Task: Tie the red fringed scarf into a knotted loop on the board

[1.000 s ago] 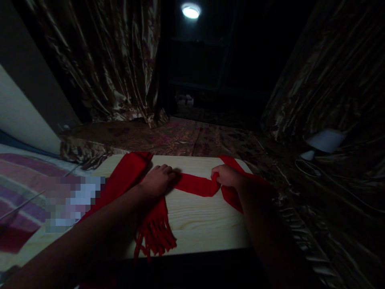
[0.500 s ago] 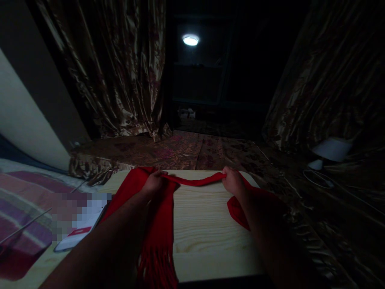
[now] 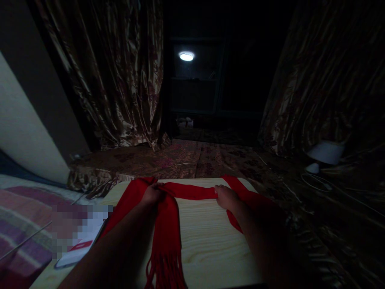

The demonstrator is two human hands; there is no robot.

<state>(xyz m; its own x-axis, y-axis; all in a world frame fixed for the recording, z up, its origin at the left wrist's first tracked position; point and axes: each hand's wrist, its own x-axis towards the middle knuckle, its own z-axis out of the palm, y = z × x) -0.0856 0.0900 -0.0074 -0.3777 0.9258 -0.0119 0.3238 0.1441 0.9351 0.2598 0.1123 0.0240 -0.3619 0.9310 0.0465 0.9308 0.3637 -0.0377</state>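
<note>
A red scarf (image 3: 168, 233) with a fringed end lies across a pale wooden table (image 3: 210, 245). My left hand (image 3: 152, 194) is closed on it near the far left part of the table. The fringed end hangs from there toward the near edge, and another length runs down the left side under my forearm. My right hand (image 3: 226, 196) pinches the scarf on the right. Between both hands a flat band is stretched over the tabletop. Further red cloth lies beyond and under my right forearm, dropping off the right side into shadow.
To the left is a bed with a striped cover (image 3: 27, 216), and a white and red flat item (image 3: 80, 247) on the table's left edge. A patterned cloth-covered ledge (image 3: 180, 156), curtains (image 3: 135, 80) and a dark window stand behind. A white lamp (image 3: 326, 152) with a cord is at right.
The band between my hands has gone from narrow and sagging to wider and flatter. My right hand has moved slightly left, and scarf now shows beyond it. The view has tilted up a little.
</note>
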